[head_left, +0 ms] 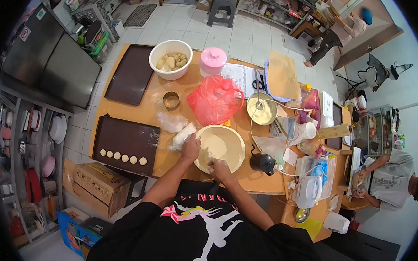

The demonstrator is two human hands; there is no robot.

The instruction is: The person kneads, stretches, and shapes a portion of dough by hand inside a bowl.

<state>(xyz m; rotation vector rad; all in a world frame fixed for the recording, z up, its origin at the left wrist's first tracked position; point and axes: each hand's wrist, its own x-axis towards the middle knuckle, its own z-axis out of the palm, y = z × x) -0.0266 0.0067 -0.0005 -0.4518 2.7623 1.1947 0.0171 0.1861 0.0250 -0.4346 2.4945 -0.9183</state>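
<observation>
My left hand (190,147) is closed on a clear plastic bag with white contents (184,134), at the left rim of a cream basin (235,141). Inside the front part of that basin is my right hand (220,169), its fingers curled together. Something small and whitish shows at its fingertips, too small to name. A pale layer covers the basin's bottom. Left of my hands, a dark baking tray (127,137) bears a row of several round dough pieces (125,158). Behind the basin sits a red plastic bag (214,99).
A metal ring (171,100), a white bowl of dough balls (165,45) and a pink-lidded tub (213,60) stand farther back. Right are a bowl of yellowish mixture (266,116), a black kettle (262,162) and a white cable. Two other people are at the right.
</observation>
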